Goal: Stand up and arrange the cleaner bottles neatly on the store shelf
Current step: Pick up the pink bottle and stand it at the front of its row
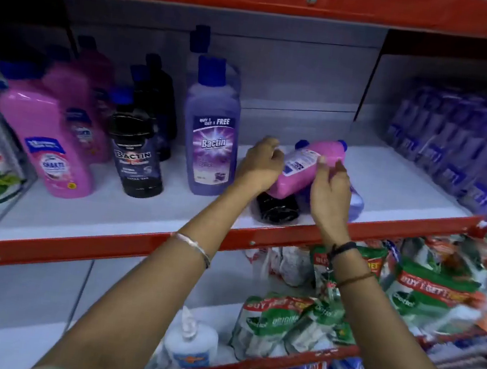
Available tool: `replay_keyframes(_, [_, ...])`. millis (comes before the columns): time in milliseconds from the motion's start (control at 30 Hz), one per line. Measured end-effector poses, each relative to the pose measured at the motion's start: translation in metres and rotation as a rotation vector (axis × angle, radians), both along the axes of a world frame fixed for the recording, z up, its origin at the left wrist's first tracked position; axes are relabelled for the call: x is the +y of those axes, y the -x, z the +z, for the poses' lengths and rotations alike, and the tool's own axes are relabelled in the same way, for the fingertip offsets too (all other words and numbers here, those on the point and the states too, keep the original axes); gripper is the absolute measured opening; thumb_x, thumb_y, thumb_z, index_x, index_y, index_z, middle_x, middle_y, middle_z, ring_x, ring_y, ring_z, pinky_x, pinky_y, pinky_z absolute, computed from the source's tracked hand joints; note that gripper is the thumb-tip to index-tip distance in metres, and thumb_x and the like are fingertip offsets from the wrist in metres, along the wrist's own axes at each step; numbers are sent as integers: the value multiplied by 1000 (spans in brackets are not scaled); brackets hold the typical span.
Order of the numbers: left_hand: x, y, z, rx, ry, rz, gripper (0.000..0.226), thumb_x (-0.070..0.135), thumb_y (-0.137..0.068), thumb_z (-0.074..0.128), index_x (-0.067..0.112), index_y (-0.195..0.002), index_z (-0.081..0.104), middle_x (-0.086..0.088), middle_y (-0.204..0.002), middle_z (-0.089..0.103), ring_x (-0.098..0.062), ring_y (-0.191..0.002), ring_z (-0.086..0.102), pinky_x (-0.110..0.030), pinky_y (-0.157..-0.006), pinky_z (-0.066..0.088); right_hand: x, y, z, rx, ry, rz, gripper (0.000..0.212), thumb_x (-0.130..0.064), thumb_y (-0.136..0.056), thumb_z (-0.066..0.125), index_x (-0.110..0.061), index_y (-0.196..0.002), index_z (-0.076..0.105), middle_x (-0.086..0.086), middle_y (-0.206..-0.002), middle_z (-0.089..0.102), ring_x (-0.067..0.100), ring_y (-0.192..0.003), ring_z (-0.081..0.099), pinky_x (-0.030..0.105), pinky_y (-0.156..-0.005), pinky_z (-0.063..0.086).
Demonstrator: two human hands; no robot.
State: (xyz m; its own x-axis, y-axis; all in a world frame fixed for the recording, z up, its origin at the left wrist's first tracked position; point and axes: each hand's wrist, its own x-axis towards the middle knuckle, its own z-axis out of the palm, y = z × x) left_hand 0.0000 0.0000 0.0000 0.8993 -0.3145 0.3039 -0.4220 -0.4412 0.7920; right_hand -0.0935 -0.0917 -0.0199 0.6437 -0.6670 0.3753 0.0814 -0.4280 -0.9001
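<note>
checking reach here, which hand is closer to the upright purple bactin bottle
Left. The left hand is just right of the upright purple Bactin bottle, at the near end of the lying pink bottle. The right hand is farther right, beyond that pink bottle.

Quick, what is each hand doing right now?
Left hand: curled shut on the lying pink bottle.
Right hand: open, fingers spread, at the bottle's side.

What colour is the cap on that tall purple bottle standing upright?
Blue, on the tall purple plastic bottle; head view.
</note>
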Motion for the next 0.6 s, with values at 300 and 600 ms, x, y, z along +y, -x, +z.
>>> replay_keyframes(300, [-7, -9, 10, 252, 13, -241, 17, 25, -92, 53, 11, -87, 62, -7, -83, 65, -18, -72, 59, -29, -70, 44, -27, -7, 2, 73, -118, 55, 22, -30, -80, 69, -8, -76, 70, 14, -81, 74, 33, -81, 70, 49, -80, 57])
replay_keyframes(600, [77, 54, 2, 170, 481, -75, 33, 4, -81, 65, 8, -115, 64, -8, -96, 69, -19, -77, 67, -37, -78, 58, 36, 18, 11, -182, -241, 329, 31, -2, -81, 67, -7, -111, 66, 9, -106, 72, 20, -93, 71, 31, -79, 58])
